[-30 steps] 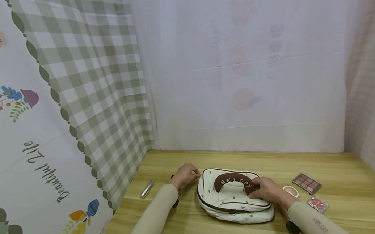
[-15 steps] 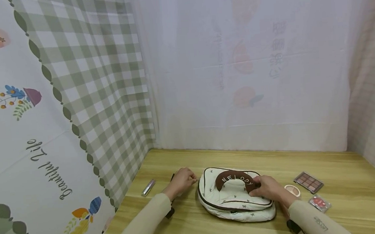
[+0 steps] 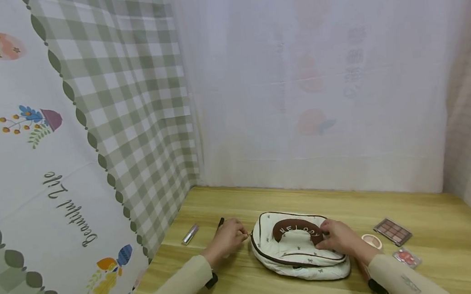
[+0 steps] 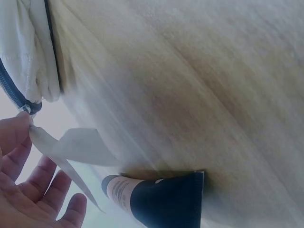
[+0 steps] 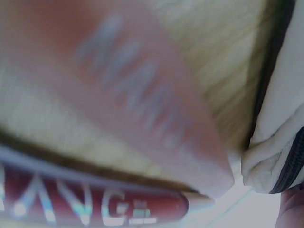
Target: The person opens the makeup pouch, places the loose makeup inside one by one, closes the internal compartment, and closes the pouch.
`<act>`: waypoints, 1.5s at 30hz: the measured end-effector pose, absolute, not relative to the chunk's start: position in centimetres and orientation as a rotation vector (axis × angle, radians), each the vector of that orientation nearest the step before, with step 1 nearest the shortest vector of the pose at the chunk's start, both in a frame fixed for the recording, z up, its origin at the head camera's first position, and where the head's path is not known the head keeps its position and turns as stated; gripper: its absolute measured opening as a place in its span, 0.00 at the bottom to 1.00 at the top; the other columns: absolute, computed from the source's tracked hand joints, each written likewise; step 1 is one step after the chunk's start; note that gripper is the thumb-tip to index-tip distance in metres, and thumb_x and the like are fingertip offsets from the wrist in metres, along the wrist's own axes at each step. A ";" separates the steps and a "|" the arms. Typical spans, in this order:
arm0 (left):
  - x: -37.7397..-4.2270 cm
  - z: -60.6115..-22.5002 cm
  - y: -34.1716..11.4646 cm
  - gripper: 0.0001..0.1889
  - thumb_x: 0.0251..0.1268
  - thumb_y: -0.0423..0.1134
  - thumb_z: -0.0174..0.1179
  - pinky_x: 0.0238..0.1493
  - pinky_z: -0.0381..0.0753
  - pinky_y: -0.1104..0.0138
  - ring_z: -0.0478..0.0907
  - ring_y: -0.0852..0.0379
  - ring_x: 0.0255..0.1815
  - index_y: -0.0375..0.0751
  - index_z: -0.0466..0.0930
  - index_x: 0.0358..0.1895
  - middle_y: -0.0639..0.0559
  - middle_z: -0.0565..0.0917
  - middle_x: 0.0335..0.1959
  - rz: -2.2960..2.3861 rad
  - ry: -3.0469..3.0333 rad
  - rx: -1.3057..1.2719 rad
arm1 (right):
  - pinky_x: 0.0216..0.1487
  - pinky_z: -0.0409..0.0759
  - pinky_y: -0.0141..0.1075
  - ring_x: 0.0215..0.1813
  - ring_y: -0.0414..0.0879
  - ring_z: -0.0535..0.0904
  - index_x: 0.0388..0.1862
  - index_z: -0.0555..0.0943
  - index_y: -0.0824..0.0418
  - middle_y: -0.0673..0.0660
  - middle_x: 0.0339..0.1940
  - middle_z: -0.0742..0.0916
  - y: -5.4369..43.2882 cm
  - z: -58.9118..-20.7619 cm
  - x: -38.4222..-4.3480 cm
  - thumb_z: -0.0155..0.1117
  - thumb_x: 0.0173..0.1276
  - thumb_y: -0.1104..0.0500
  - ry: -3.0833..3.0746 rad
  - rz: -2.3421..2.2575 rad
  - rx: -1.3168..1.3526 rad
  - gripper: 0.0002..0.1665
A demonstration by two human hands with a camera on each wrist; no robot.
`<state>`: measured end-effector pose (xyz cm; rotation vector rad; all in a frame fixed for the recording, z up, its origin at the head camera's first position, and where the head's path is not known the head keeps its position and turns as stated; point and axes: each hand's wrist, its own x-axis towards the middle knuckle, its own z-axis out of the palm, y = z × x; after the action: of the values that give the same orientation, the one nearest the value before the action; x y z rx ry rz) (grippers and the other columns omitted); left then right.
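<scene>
A white cosmetic bag (image 3: 263, 250) with brown piping and small bow prints lies on the wooden table. My left hand (image 3: 227, 238) pinches its zipper pull (image 4: 26, 109) between thumb and index finger at the bag's left end; the other fingers are spread. A pale ribbon (image 4: 78, 142) trails from that pull. On the bag's top is a brown curved handle (image 3: 292, 225) lettered "MELODY". My right hand (image 3: 342, 239) grips the right end of this handle, thumb on the near side. The right wrist view shows the bag's dark zipper (image 5: 290, 164) close up.
A black-and-pink tube (image 4: 156, 197) lies beside my left hand, and a silvery lipstick tube (image 3: 190, 234) farther left. Right of the bag are a round compact (image 3: 372, 241), an eyeshadow palette (image 3: 393, 231) and a small red-patterned case (image 3: 407, 258). Two lettered reddish tubes, one blurred (image 5: 156, 95), lie under my right wrist.
My left hand has come nearer along the bag's left end, uncovering part of a black item behind it. My right hand stays on the handle. The whole view has shifted slightly.
</scene>
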<state>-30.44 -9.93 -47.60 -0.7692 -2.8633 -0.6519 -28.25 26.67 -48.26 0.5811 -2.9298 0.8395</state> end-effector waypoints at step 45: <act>-21.7 -48.6 -5.9 0.04 0.61 0.42 0.68 0.65 0.62 0.49 0.69 0.48 0.63 0.53 0.87 0.28 0.51 0.78 0.55 -0.921 -2.669 -0.642 | 0.60 0.71 0.60 0.65 0.71 0.69 0.51 0.84 0.73 0.66 0.66 0.77 26.5 -47.8 -27.7 0.80 0.52 0.49 -3.003 0.842 0.542 0.35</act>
<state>-21.69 -5.87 -48.57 -0.6415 -2.6689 -0.9210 -27.67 26.53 -47.83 0.5419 -3.0028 0.8424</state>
